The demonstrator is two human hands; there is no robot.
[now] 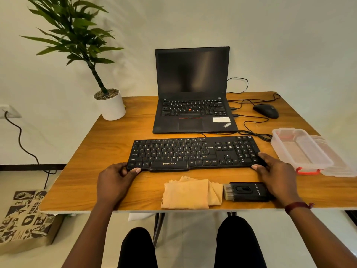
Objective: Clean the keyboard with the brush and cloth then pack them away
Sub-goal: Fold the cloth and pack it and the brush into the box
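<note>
A black keyboard [193,152] lies flat across the middle of the wooden table [92,151]. My left hand [116,178] grips its near left corner, thumb on the front edge. My right hand [276,175] grips its near right corner, fingers along the side and thumb at the front. In front of the keyboard lies a folded yellow cloth [191,193]. Right beside the cloth sits a black brush [245,191] with grey bristles pointing left, partly under my right wrist.
An open black laptop [193,93] stands behind the keyboard, with a black mouse [266,110] and loose cables [257,122] to its right. A clear plastic box [301,149] and its lid [336,165] sit at the right edge. A potted plant [111,104] stands at the back left corner.
</note>
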